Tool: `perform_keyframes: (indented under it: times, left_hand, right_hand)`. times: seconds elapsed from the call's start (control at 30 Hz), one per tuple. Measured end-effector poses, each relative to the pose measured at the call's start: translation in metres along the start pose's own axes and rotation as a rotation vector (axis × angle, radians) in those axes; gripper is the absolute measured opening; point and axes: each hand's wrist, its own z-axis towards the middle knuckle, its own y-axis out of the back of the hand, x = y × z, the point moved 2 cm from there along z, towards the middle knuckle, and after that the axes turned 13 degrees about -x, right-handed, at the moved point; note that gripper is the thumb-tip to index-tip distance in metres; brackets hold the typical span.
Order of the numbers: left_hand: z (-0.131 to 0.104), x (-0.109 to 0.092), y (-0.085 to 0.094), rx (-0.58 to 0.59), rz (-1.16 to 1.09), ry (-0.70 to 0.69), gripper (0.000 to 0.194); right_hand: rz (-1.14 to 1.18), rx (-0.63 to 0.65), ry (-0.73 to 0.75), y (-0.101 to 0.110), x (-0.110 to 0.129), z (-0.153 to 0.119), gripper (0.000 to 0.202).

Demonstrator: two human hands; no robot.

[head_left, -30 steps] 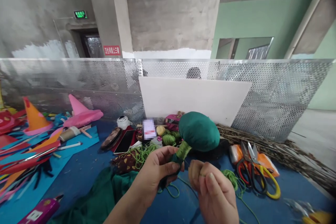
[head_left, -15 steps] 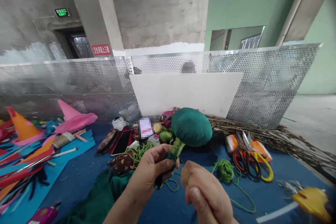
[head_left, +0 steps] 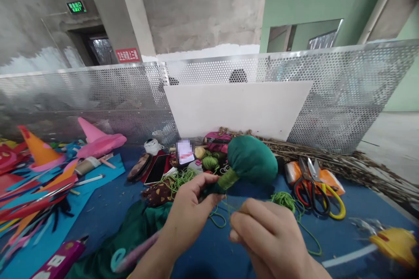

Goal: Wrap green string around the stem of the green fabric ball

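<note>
A stuffed dark green cloth ball [head_left: 252, 158] has a neck wrapped in light green yarn [head_left: 228, 178]. Below that wrapping, my left hand [head_left: 196, 205] pinches the dark green cloth end between thumb and fingers. Close on its right, my right hand [head_left: 266, 231] is closed, with a thin green strand running from the neck toward its fingertips. A loose green yarn ball [head_left: 283, 199] lies behind my right hand, its strand curling over the blue table [head_left: 209, 248]. Dark green fabric [head_left: 131, 235] is spread at the lower left.
Scissors [head_left: 314, 192] rest on an orange packet at right, near a yellow glue gun [head_left: 394, 242]. Felt pieces, a pink cone hat [head_left: 98, 139] and a purple glue gun [head_left: 60, 259] occupy the left. A white board [head_left: 238, 109] stands behind dried stalks [head_left: 327, 161].
The stuffed ball has tilted to the right, its neck now slanting more. My right hand has shifted slightly right. The view has moved a little.
</note>
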Motion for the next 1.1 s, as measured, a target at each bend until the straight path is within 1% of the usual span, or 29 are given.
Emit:
perform_keyframes:
  times: [0.07,0.17,0.37,0.43,0.5,0.63,0.7,0.77,0.87,1.03,1.1]
  left_hand:
    - [-0.002,0.001,-0.002,-0.032,0.162,-0.073,0.026]
    - [-0.006,0.002,-0.008,-0.048,0.377,-0.13,0.031]
    - [-0.014,0.004,-0.021,0.042,0.688,-0.318,0.032]
    - [-0.016,0.005,-0.025,0.063,0.772,-0.4,0.033]
    - [-0.017,0.006,-0.029,0.072,0.829,-0.504,0.031]
    - [-0.02,0.009,-0.033,0.048,0.88,-0.8,0.024]
    - [-0.02,0.009,-0.034,0.042,0.895,-0.93,0.024]
    - [-0.02,0.01,-0.035,0.041,0.91,-1.019,0.025]
    - [-0.019,0.009,-0.035,0.039,0.919,-1.089,0.025]
    - [-0.019,0.007,-0.038,0.052,0.887,-1.078,0.022]
    - [-0.02,0.006,-0.039,0.062,0.886,-1.099,0.023]
  right_hand:
    - [0.006,0.057,-0.066,0.002,-0.004,0.001,0.042]
    - [-0.002,0.098,-0.184,0.001,-0.009,-0.002,0.037]
    - [-0.094,0.134,-0.403,0.0,-0.02,-0.01,0.035]
    - [-0.15,0.164,-0.443,0.0,-0.024,-0.013,0.036]
    - [-0.246,0.18,-0.423,-0.001,-0.027,-0.014,0.038]
    - [-0.529,0.191,-0.222,-0.002,-0.033,-0.013,0.033]
    - [-0.592,0.255,-0.132,-0.003,-0.036,-0.012,0.028]
    - [-0.601,0.332,-0.094,-0.003,-0.04,-0.012,0.024]
    - [-0.604,0.396,-0.114,-0.001,-0.045,-0.01,0.023]
    - [-0.595,0.446,-0.199,0.002,-0.048,-0.008,0.019]
    - [-0.595,0.461,-0.215,0.002,-0.049,-0.007,0.019]
